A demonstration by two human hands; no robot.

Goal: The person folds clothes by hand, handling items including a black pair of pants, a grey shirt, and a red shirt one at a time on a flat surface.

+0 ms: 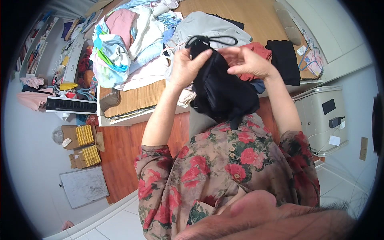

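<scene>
A black garment with a drawstring cord [226, 86] hangs in front of my body, bunched and folded. My left hand [188, 66] is closed on its upper edge, thumb pressed on the cloth. On the other side of the cloth, my right hand [250, 62] has its thumb and fingers apart, fingertips at the garment's edge; whether they touch it is hard to tell. The black cord loops out above the cloth, between the hands. Just beyond lies a grey garment [208, 30], with a red garment [256, 52] behind my right hand.
A pile of clothes [120, 30] covers the left of the mat-topped bed [136, 101]. Folded black cloth [283, 60] and clothes hangers [313, 60] lie at right. A pale suitcase [324, 116] stands beside the bed; yellow-topped boxes [86, 136] and a whiteboard [85, 187] are left.
</scene>
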